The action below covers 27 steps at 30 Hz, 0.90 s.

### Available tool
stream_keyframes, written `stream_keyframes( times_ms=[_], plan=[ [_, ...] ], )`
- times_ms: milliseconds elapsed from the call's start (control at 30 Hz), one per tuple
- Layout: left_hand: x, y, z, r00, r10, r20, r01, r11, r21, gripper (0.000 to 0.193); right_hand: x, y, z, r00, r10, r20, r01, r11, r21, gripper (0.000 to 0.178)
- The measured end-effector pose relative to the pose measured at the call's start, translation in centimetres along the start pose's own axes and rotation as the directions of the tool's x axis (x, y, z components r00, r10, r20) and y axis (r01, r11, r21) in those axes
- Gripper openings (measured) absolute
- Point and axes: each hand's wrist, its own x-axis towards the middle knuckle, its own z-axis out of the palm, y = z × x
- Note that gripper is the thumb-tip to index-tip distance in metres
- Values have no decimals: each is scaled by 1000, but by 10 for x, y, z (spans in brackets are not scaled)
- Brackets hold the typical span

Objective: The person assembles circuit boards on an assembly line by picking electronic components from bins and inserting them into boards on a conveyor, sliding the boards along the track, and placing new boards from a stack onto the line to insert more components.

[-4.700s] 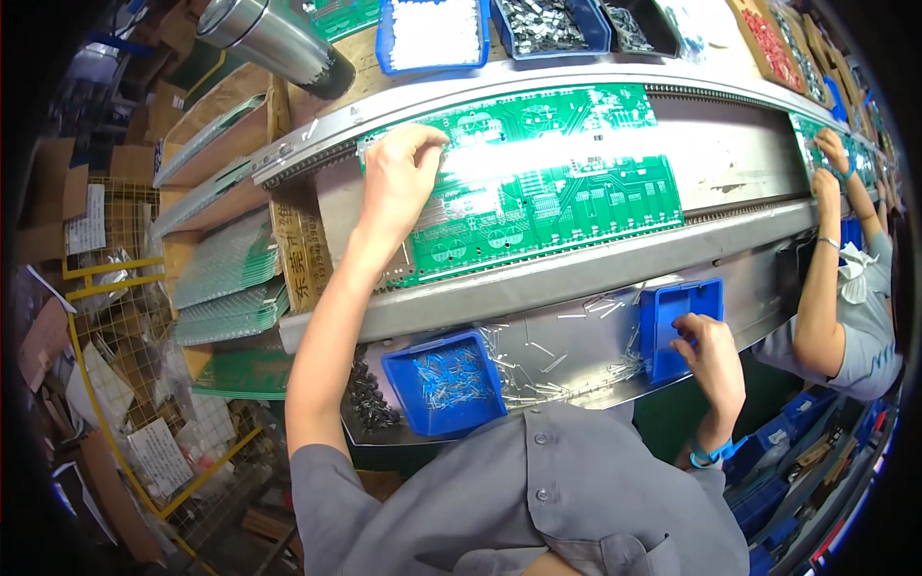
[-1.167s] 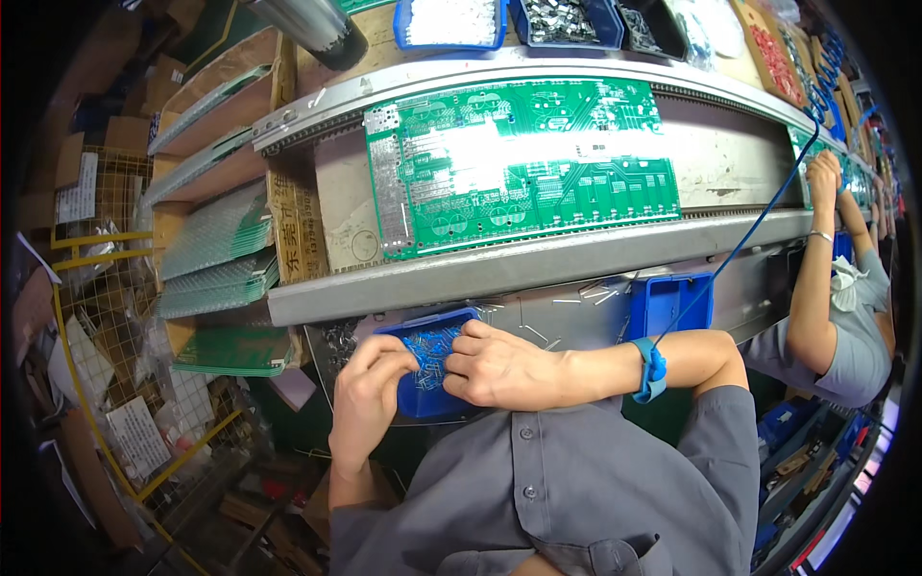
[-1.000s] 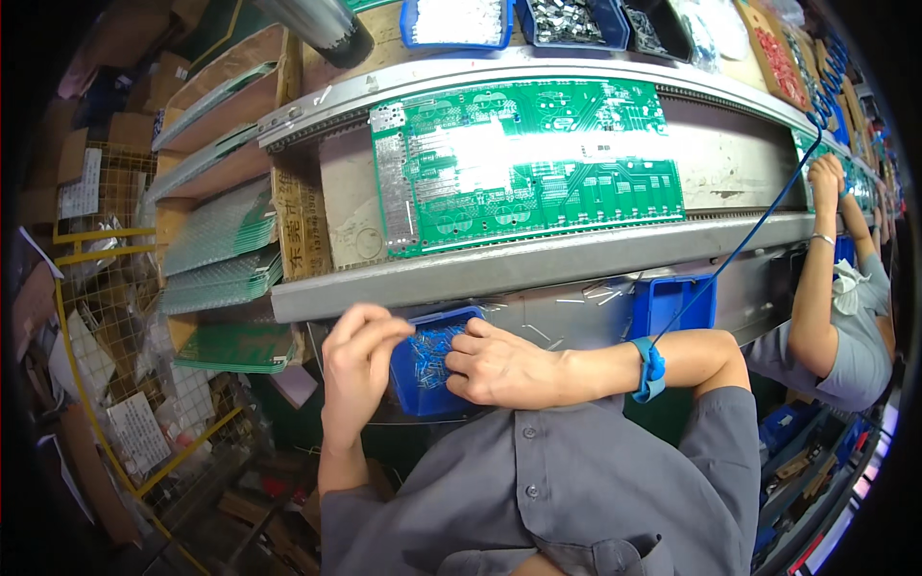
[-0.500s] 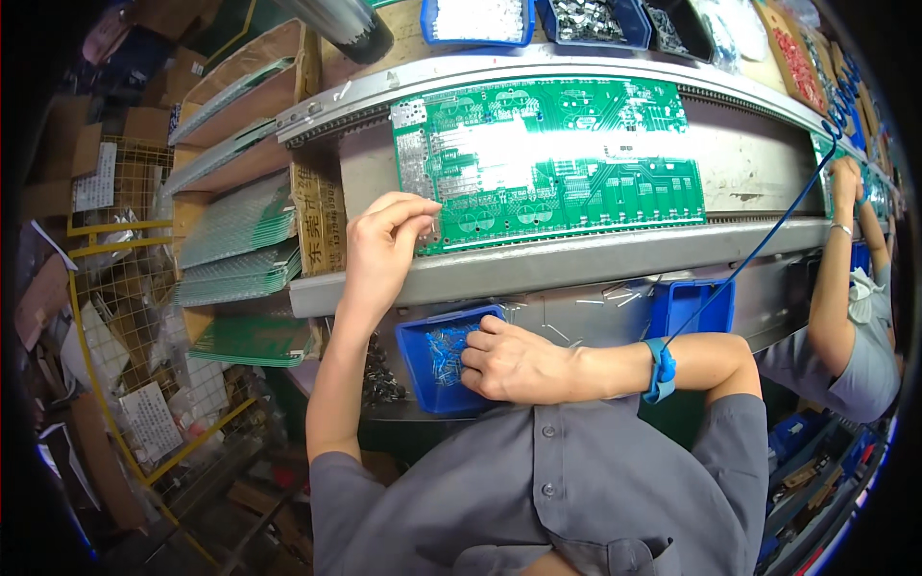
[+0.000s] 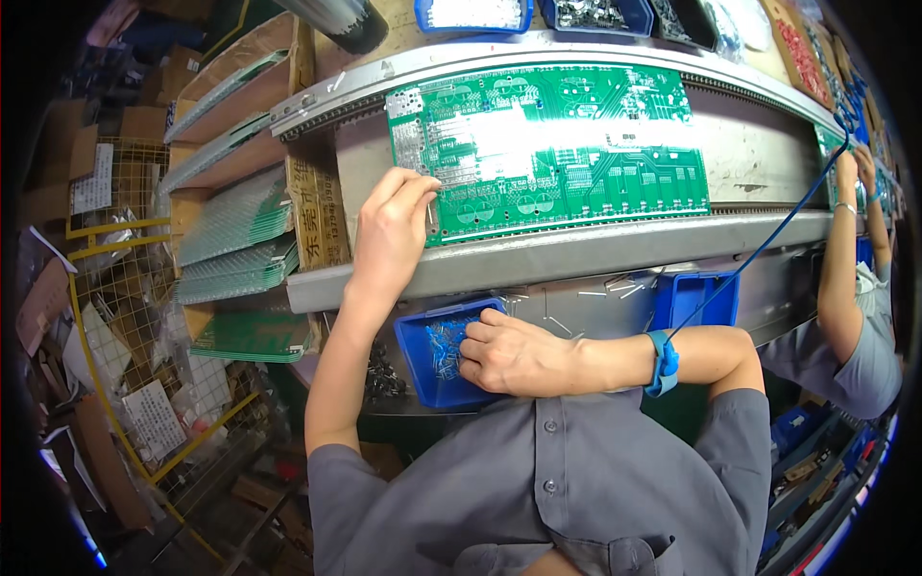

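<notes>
A large green circuit board (image 5: 576, 187) lies between the rails of a metal track, with a bright glare across its middle. My left hand (image 5: 392, 226) is over the board's left edge, thumb and fingertips pinched together; whatever they hold is too small to make out. Close to my body, my right hand (image 5: 514, 355) reaches over the right side of a blue bin (image 5: 415, 360). Small blue components with wire leads (image 5: 445, 348) fill part of that bin. The right fingers are curled among them, their tips hidden. A blue wrist strap (image 5: 663, 363) with a cord circles my right wrist.
Stacked boards (image 5: 235, 230) stand in a cardboard rack at left. A second blue bin (image 5: 696, 300) and loose metal pins (image 5: 624, 286) lie before the front rail (image 5: 557, 240). Part bins (image 5: 475, 13) line the far side. A co-worker's arm (image 5: 837, 259) is at right.
My left hand has shifted slightly up and to the right along the board's edge, still pinched. My right hand stays in the bin, fingers curled. The whole view has moved a little.
</notes>
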Motion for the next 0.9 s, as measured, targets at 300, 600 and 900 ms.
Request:
stream_keyframes(
  times_ms=[300,600,900],
  plan=[
    [1,-1,2,1000,27,5,-27,999,33,10,-1,0,1,1000,8,23,-8,1000,-14,10],
    [5,3,0,999,31,28,-32,999,35,10,-1,-2,1,1000,16,27,-16,1000,-4,9],
    [10,-3,-3,993,99,70,-104,993,64,11,-1,-4,-6,999,0,-54,0,1000,-4,7]
  ],
)
